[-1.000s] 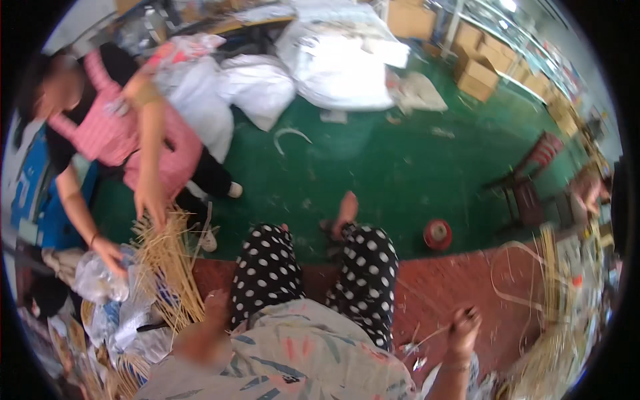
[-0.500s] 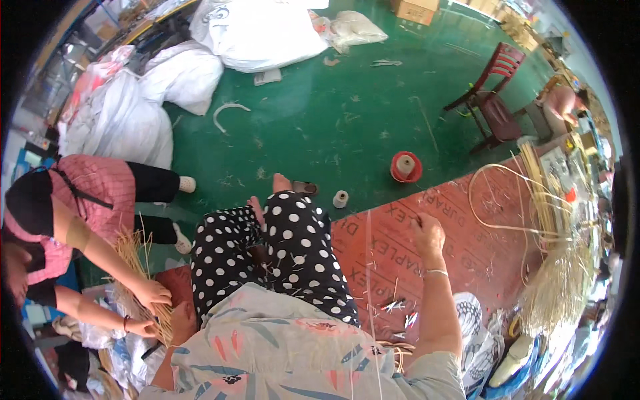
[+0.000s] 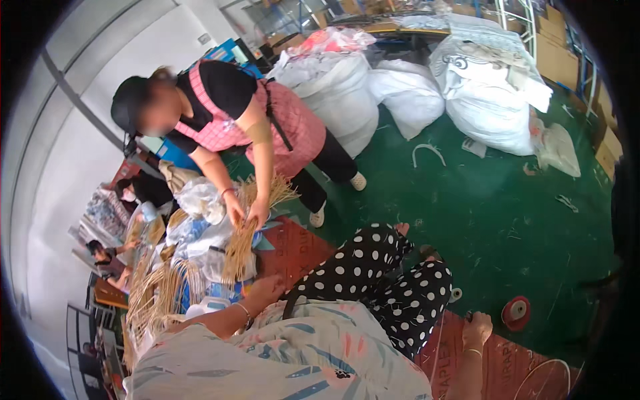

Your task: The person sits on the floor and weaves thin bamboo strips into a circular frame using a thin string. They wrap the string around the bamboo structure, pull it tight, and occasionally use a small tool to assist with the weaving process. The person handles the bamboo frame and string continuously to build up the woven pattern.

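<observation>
My left hand [image 3: 265, 291] is beside my left thigh at the edge of the red board [image 3: 297, 250]; its fingers are too indistinct to read. Just beyond it, a co-worker's two hands [image 3: 245, 212] grip a bundle of straw-coloured strips [image 3: 238, 253], which hangs down close to my left hand. My right hand [image 3: 477, 327] is over the red board at the right, its fingers curled closed. A small dark thing shows at its fingertips, too small to name. A white thread spool [image 3: 455, 295] stands on the floor beyond my right knee.
A red tub [image 3: 515, 313] with a cone of thread is right of my right hand. Large white sacks [image 3: 327, 93] stand at the back. Plastic bags [image 3: 207, 250] and looped straw-coloured strips [image 3: 160, 287] crowd the left. A pale hoop [image 3: 543, 377] lies at lower right.
The view has swung left toward the co-worker, who now stands more upright with the bundle raised. The bundle has come away from my left hand. My right hand stays curled over the board.
</observation>
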Demonstrator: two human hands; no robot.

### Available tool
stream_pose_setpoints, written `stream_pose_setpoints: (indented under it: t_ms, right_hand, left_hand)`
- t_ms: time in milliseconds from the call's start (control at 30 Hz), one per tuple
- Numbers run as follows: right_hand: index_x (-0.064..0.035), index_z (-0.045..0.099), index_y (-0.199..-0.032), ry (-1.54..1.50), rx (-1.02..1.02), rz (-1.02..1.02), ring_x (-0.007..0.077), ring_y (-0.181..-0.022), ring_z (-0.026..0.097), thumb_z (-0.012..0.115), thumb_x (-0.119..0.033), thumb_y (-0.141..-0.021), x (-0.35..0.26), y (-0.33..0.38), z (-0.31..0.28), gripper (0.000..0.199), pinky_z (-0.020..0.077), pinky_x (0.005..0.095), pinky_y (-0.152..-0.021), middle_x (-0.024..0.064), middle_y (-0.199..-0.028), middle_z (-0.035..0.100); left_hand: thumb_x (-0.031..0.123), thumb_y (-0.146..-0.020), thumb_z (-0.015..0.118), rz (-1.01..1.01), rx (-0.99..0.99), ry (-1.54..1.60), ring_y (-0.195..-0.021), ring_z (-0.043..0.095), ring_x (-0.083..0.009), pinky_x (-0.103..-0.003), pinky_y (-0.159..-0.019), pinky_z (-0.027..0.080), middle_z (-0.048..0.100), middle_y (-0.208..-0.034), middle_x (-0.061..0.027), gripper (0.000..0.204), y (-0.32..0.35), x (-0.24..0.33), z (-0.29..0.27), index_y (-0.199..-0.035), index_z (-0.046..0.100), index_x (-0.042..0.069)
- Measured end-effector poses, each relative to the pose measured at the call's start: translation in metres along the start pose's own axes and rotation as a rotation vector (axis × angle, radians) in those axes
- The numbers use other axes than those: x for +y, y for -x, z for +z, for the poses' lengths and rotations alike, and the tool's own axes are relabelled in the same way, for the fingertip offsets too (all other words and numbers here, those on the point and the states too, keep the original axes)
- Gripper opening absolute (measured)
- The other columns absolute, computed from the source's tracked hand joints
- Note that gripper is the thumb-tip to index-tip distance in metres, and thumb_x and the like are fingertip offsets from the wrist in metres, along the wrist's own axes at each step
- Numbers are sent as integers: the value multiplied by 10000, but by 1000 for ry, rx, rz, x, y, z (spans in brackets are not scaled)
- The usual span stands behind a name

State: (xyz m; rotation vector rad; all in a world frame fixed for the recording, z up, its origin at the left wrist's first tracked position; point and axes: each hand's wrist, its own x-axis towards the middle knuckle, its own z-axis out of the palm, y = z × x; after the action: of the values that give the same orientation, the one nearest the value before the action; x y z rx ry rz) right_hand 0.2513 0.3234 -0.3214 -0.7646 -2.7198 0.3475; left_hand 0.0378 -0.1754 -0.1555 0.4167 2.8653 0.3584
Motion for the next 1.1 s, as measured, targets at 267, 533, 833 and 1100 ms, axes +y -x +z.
stream_pose_setpoints:
  t_ms: [267,533,833,1100]
  right_hand:
    - [-61,540,-620,33,-14,57,315,-681,535,674,-119,-639,-1,23,14,147,428,423,-619,124,-661,546]
    - [-11,579,-669,-12,-418,220,366,-736,558,633,-275,-692,7,15,40,271,426,453,-653,190,-712,578]
    - [-22,593,-701,-22,-586,353,372,-748,563,633,-290,-690,5,1,34,272,430,439,-658,192,-737,586]
    - [5,579,-690,17,-665,325,384,-711,560,612,-233,-711,3,-9,22,242,423,456,-645,209,-699,573]
  left_hand:
    - [112,-829,522,-62,499,541,-802,554,-145,-284,-735,440,606,-864,-71,163,18,72,-66,-942,583,12]
    - [170,-838,551,189,737,563,-909,520,-148,-274,-824,399,582,-975,-59,262,44,72,-142,-1033,557,-5]
    - [163,-674,650,87,9,58,-907,528,-195,-301,-821,396,576,-968,-109,378,-34,126,-196,-992,554,-19]
    - [297,-653,687,18,-201,-117,-1007,500,-329,-386,-891,373,538,-1075,-173,507,-36,113,-201,-1043,549,4]
